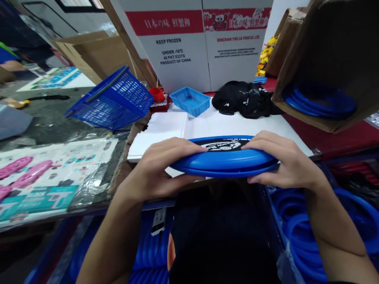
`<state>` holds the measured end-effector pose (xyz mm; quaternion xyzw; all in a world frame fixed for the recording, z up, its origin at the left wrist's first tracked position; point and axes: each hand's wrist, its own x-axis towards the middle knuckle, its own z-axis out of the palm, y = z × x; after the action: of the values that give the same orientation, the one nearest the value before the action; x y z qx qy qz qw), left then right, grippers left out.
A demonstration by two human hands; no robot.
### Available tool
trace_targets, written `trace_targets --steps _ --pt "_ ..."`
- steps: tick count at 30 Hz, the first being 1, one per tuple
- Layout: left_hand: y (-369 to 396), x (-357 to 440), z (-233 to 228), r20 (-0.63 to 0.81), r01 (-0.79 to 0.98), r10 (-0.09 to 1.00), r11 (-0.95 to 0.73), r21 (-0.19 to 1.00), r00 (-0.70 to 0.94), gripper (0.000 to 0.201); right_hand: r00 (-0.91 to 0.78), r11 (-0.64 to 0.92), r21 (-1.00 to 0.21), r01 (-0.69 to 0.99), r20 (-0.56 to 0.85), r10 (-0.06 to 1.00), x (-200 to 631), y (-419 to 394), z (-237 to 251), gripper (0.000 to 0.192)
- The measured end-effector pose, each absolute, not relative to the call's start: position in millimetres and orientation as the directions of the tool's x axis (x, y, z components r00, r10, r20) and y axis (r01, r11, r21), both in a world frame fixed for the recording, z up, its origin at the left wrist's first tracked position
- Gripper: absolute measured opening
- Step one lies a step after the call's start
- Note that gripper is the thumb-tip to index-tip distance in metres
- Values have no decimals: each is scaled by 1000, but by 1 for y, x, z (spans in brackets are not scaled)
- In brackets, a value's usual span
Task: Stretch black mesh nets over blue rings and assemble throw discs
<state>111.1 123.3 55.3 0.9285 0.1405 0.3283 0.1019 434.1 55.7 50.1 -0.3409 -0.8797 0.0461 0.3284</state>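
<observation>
Two bare forearms rise from the bottom edge, over blue rings (299, 240) stacked at 5 o'clock and more blue stock at 7 o'clock. The left hand (161, 165) grips the left rim of a blue disc (225, 159): its fingers (180, 145) lie close together, curled over the top edge, with the thumb tucked under the rim. The right hand (286, 159) clamps the right rim the same way, its fingers (260, 140) pressed side by side across the top and the thumb running flat beneath the lower edge. The disc sits at the centre of the view, held edge-on and nearly level between both hands, just above the near edge of a white board (201, 126); a black and white print shows on its upper face. Whether it is one disc or two stacked I cannot tell. Beyond it at 12 o'clock stand a small blue tray (191, 100) and, just right of that, a black cloth (244, 98), with a white carton (195, 43) behind. A blue basket (115, 98) tilts at 10 o'clock, and printed sheets (44, 177) in plastic lie at 9 o'clock. At 2 o'clock a brown box (325, 59) on its side holds blue rings.
</observation>
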Motion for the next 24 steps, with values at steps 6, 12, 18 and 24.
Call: trace_targets --steps 6,12,18,24 --pt "109 119 56 435 255 379 -913 318 817 51 -573 756 -298 583 509 642 432 52 44 46" --pt "94 134 50 475 270 366 -927 259 800 46 -577 750 -277 601 499 647 424 49 40 41" --pt "94 130 43 498 236 443 -874 424 746 49 -553 719 -270 640 489 675 419 42 40 38" --pt "97 127 48 487 231 498 -830 508 717 49 -551 728 -235 643 518 654 415 40 49 42"
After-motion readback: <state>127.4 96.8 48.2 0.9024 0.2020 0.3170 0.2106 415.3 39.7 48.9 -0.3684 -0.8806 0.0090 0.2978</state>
